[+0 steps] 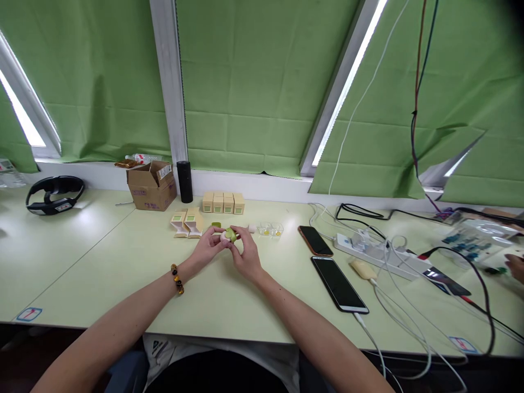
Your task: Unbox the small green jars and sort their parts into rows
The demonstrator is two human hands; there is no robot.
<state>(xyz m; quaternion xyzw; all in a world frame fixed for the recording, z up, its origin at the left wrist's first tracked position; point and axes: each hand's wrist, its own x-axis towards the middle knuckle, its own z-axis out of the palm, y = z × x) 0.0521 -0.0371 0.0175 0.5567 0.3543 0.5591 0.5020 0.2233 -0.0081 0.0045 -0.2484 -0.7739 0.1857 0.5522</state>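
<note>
Both hands meet over the middle of the table around a small round green and pale pink item [230,235]; its exact kind cannot be made out. My left hand [207,246] pinches its pale side from the left. The fingers of my right hand [247,253] close on its green side. Just behind them lies a small flat green piece [216,224]. To the right are a small pale pink piece [251,228] and a clear plastic tray [275,227] with yellow bits in it. Two opened cream cartons [179,224] lie left of my hands.
Small closed cream boxes [223,202] stand in a row behind. A cardboard box [151,188], a black cylinder [185,182] and headphones [55,194] are further left. Two phones [339,284], a power strip [379,255] and tangled cables lie right. Another person's hand [514,266] shows at the right edge.
</note>
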